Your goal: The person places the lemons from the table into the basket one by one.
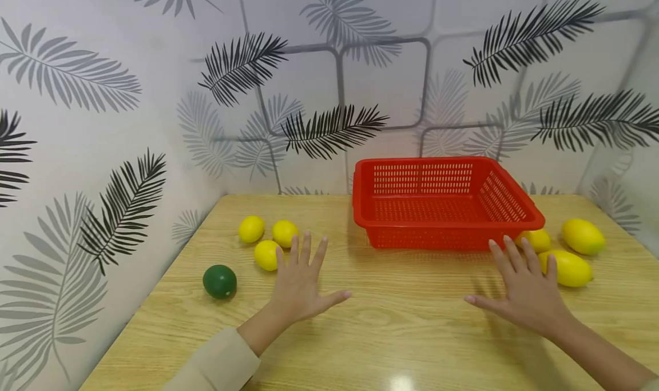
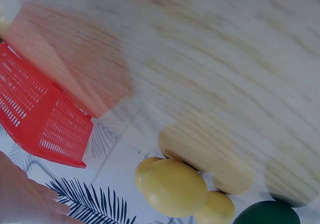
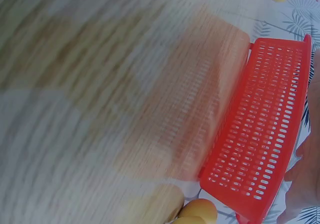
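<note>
My left hand (image 1: 300,288) hovers over the wooden table with fingers spread, holding nothing. Just beyond its fingertips lie three yellow lemons, one at the far left (image 1: 251,229), one farther right (image 1: 285,233) and one nearer (image 1: 266,255), partly behind a finger. A dark green round fruit (image 1: 219,282) sits to the hand's left. My right hand (image 1: 532,291), fingers also spread, holds nothing. Its fingertips overlap the front right of a red plastic basket (image 1: 443,235) in the head view. Beside this hand lie more lemons (image 1: 583,236), one partly hidden behind the basket's corner.
The perforated basket stands at the back of the light wooden table (image 1: 391,328), close to the wall (image 1: 309,94) with its leaf pattern. Another wall (image 1: 67,151) runs along the table's left edge. Both wrist views show the basket (image 3: 260,119) reflected in the glossy tabletop.
</note>
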`<state>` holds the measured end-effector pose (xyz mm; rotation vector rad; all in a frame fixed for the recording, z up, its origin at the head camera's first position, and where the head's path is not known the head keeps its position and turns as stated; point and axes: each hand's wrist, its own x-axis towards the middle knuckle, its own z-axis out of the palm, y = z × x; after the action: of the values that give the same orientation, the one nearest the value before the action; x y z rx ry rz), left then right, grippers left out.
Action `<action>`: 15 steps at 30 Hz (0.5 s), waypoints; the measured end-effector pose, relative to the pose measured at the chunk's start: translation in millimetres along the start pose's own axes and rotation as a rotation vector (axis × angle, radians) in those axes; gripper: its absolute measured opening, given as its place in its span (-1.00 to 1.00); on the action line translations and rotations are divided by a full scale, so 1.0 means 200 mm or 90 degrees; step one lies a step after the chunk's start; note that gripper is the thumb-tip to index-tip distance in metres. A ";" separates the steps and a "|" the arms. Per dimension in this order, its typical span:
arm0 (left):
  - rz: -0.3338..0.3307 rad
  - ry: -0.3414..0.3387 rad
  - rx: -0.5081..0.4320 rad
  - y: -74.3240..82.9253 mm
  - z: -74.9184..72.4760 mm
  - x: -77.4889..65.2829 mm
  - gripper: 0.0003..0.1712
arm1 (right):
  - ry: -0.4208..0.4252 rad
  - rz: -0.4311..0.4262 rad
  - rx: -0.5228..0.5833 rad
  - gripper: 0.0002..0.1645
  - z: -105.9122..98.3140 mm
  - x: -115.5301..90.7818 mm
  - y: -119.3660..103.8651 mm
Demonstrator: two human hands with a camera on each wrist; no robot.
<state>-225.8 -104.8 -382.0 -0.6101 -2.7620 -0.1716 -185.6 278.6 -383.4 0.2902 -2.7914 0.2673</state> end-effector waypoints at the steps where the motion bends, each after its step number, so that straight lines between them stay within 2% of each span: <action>1: 0.002 0.001 0.000 0.00 0.00 0.01 0.23 | 0.005 -0.002 -0.003 0.29 0.00 0.00 0.00; 7: 0.006 0.009 -0.016 0.01 0.01 0.04 0.30 | 0.021 -0.001 0.000 0.30 -0.02 0.01 0.02; 15: -0.016 0.008 -0.006 0.02 0.01 0.08 0.15 | 0.027 0.006 -0.002 0.31 -0.01 0.02 0.06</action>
<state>-237.5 -94.0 -379.7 -0.5743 -2.7589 -0.1941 -190.9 290.4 -382.7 0.2680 -2.7521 0.2691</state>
